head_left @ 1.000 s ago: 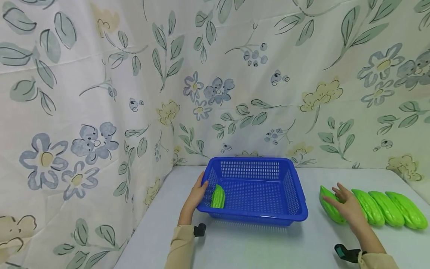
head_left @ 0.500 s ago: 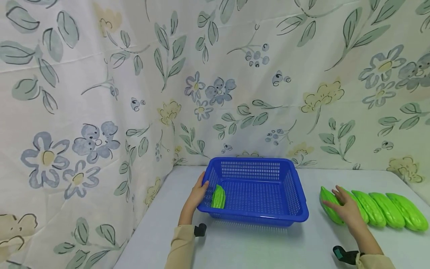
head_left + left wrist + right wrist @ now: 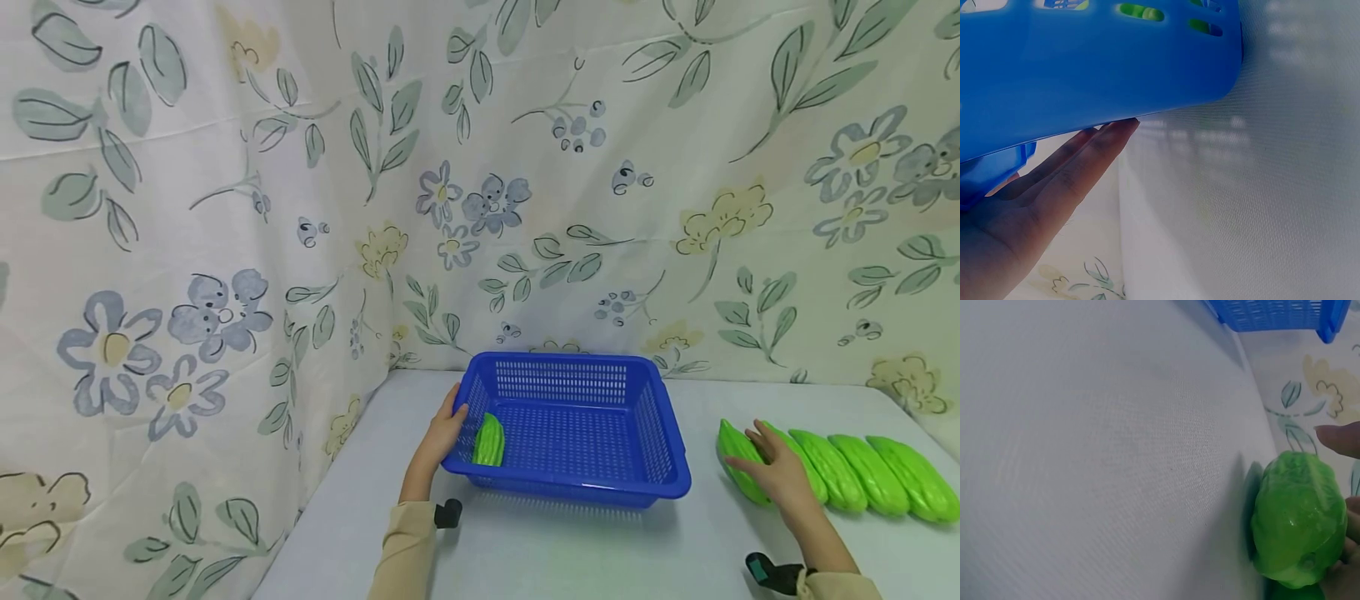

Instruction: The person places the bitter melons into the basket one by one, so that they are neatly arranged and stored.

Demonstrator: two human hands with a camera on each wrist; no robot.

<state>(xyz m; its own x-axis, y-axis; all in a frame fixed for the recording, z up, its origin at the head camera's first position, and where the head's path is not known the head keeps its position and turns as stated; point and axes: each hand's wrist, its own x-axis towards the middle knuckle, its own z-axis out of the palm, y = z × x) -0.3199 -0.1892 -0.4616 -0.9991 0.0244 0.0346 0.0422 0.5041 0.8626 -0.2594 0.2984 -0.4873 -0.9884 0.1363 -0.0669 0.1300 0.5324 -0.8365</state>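
Observation:
A blue plastic basket (image 3: pixel 562 483) stands on the white table. My left hand (image 3: pixel 441 433) holds its left rim, thumb over the edge. In the left wrist view, the fingers (image 3: pixel 1079 165) lie along the outside of the basket wall. Inside, at the left end, is a green bitter melon (image 3: pixel 489 442). My right hand (image 3: pixel 780 471) is over the leftmost bitter melon (image 3: pixel 738 462) of a row. The right wrist view has the thumb (image 3: pixel 1341 439) apart from this melon, with other fingers close by its far side; whether they touch is unclear.
Several more bitter melons (image 3: pixel 870 475) lie side by side to the right of my right hand. A floral cloth (image 3: pixel 570 183) hangs behind the white table (image 3: pixel 555 550) and along its left side.
My right hand has shifted slightly left and lower over the leftmost bitter melon. My left hand keeps its hold on the basket rim. The head view has shifted slightly.

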